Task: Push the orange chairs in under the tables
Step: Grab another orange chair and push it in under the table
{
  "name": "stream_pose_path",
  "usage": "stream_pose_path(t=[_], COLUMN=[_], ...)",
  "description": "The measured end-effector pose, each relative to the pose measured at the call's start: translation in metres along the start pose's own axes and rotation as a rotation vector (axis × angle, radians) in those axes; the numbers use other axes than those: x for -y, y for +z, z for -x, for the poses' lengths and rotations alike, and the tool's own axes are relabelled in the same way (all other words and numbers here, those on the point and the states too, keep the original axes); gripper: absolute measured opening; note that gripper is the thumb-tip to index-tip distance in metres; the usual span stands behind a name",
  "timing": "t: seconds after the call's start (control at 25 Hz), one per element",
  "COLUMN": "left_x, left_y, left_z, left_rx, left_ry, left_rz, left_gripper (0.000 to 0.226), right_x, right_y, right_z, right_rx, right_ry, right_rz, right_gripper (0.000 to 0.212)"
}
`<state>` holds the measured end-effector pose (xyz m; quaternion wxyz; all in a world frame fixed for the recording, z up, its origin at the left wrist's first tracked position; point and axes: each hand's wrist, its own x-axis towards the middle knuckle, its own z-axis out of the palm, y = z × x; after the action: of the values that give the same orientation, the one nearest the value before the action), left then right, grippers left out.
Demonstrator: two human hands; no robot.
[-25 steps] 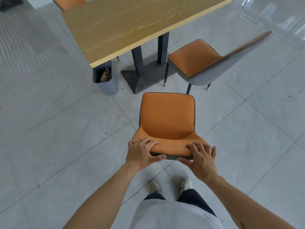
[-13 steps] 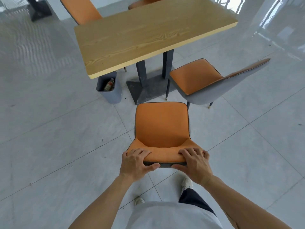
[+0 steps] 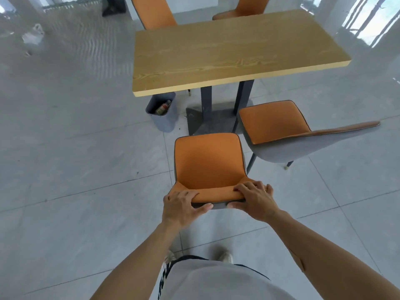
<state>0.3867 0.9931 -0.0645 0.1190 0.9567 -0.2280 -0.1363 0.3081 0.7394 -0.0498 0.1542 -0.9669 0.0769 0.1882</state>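
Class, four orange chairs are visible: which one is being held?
The nearest chair, its backrest gripped by the left hand and right hand; nobody touches the others.

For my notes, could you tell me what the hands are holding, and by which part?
Both the left hand and right hand grip the near chair by the top edge of its backrest.

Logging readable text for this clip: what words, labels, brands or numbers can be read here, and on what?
None legible.
Bottle in the grey bin beside the table: label too small and blurred to read.
Chairs, table and floor: no markings seen.
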Motion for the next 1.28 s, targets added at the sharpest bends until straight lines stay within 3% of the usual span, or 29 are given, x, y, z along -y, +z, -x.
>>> stream_pose_path(t=[0.2, 0.44, 0.96, 1.2, 1.28], left_x=[-0.019, -0.016, -0.012, -0.029, -0.040], left_y=[0.000, -0.004, -0.028, -0.036, -0.034], left_z=[-0.031, -0.064, -0.149, -0.139, -0.127], left_rx=[0.030, 0.114, 0.187, 0.144, 0.138], left_ry=[-0.094, -0.078, -0.061, -0.139, -0.212], left_rz=[-0.001, -0.026, 0.008, -0.180, -0.135], left_gripper=[0.082, 0.088, 0.097, 0.099, 0.092], right_x=[-0.024, -0.034, -0.046, -0.043, -0.036], right_y=[-0.028, -0.031, -0.058, -0.067, -0.066], right_z=[-0.037, -0.056, -0.125, -0.130, -0.124], right_rx=[0.034, -0.077, -0.100, -0.040, -0.051], right_ry=[-0.045, -0.080, -0.003, 0.036, 0.049], right_rz=[0.012, 0.026, -0.051, -0.037, -0.024], right_gripper=[0.089, 0.079, 0.078, 0.077, 0.072])
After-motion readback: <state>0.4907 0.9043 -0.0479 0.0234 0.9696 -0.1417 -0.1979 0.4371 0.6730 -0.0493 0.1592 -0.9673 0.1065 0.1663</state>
